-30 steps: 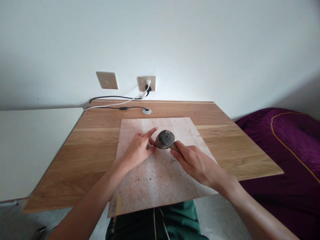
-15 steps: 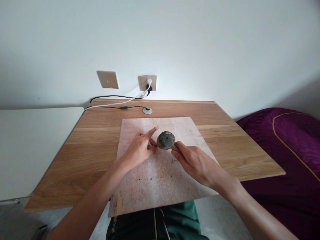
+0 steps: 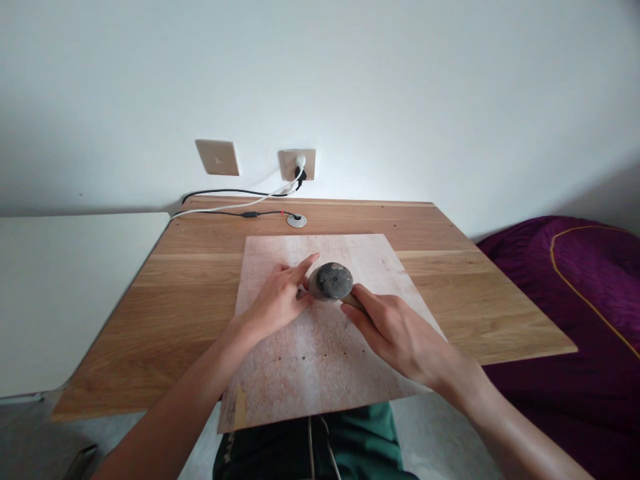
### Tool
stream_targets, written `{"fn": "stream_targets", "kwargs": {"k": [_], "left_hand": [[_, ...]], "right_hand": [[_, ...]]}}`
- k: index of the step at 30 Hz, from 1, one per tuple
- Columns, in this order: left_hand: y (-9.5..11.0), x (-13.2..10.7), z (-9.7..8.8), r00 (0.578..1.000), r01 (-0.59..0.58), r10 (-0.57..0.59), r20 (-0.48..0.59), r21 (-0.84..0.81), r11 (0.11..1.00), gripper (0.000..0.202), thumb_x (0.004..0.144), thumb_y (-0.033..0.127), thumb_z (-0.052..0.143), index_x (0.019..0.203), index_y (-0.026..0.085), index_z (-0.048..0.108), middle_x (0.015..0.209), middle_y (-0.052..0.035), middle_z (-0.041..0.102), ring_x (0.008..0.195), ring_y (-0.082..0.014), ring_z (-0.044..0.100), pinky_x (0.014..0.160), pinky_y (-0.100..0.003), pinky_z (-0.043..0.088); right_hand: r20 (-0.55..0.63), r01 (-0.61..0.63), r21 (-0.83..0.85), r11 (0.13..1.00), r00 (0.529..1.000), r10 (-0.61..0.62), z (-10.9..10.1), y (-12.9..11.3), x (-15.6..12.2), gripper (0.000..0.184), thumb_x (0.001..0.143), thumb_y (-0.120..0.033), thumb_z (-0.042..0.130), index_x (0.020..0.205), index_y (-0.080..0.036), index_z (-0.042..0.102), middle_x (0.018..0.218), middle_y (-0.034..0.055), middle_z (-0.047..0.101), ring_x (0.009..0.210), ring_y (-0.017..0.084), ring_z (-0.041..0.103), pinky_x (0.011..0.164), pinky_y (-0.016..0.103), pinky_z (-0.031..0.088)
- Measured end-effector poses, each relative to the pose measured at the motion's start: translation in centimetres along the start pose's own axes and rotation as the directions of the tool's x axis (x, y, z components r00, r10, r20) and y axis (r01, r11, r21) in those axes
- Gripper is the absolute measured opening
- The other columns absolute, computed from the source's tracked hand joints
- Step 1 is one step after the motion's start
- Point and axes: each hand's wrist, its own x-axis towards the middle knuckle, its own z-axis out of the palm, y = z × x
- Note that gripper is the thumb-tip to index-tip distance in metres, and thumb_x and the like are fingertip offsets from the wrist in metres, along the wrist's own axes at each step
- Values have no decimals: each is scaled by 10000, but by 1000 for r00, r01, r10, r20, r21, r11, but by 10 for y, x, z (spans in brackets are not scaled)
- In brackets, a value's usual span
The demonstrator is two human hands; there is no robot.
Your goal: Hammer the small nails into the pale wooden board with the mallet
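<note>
My right hand (image 3: 387, 327) is wrapped around the short wooden handle of a mallet (image 3: 335, 280) with a dark, round, worn head. That head hangs over the middle of a thin pale board (image 3: 310, 387) and shows its flat face upward. Close on the left, my left hand (image 3: 283, 293) rests on the board with the index finger stretched out and the thumb and other fingers drawn together. Whatever lies between those fingertips is hidden by the mallet head. Several small dark dots (image 3: 303, 358) form a row across the board's nearer part.
Under the board is a wooden desk (image 3: 465, 287). Cables (image 3: 235, 208) run along its back edge to a wall socket (image 3: 297, 164). At left stands a white tabletop (image 3: 65, 300); a purple beanbag (image 3: 590, 280) fills the right. The board's front edge overhangs my lap.
The mallet head has tilted and shifted slightly, with more of its side showing on the left. My left hand stays at the same spot on the board.
</note>
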Motion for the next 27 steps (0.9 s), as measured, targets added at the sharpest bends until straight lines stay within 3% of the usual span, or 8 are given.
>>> {"fn": "stream_targets", "kwargs": {"k": [10, 19, 27], "left_hand": [[-4, -1, 2, 998, -27, 27, -64, 3, 1000, 817, 820, 91, 775, 1544, 251, 431, 958, 2, 778, 917, -205, 735, 894, -378, 530], [-3, -1, 4, 998, -8, 8, -66, 1, 1000, 748, 821, 31, 736, 1502, 221, 490, 903, 14, 794, 820, -190, 729, 858, -359, 549], [-6, 0, 4, 999, -12, 12, -36, -2, 1000, 734, 836, 51, 713, 1518, 203, 491, 938, -16, 801, 845, -207, 742, 904, -401, 536]], "right_hand": [[-18, -31, 23, 999, 999, 32, 10, 13, 5, 232, 1101, -353, 380, 959, -222, 508, 729, 17, 641, 618, 170, 592, 603, 318, 342], [37, -33, -10, 999, 999, 34, 7, 10, 6, 230, 1104, -341, 363, 982, -218, 514, 733, 25, 641, 643, 181, 603, 616, 325, 329], [23, -8, -3, 1000, 1000, 8, 8, 10, 4, 229, 1109, -366, 377, 972, -223, 490, 714, 5, 613, 603, 165, 570, 602, 323, 310]]}}
